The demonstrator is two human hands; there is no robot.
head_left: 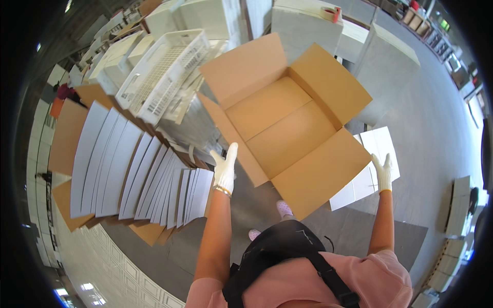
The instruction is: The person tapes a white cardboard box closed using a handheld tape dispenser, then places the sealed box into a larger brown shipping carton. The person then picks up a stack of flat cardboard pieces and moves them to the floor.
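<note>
A large brown cardboard box [287, 120] is open in front of me, its flaps folded outward and nothing inside. My left hand [224, 167], in a white glove, is beside the box's left flap with thumb and fingers apart, and I see nothing in it. On the other side, my right hand [382, 172], gloved too, has its fingers spread near the corner of the near right flap [323, 172]. White flat boards [380, 141] show behind that hand and partly under the flap. Whether either palm touches the box cannot be made out.
To my left stands a fanned row of white-faced cardboard sheets [131, 164]. Beyond it lies a white plastic crate [164, 72]. Pale wrapped stacks [308, 31] line the far side, with a roll of tape [330, 13] on one. White patterned panels [118, 267] are at lower left.
</note>
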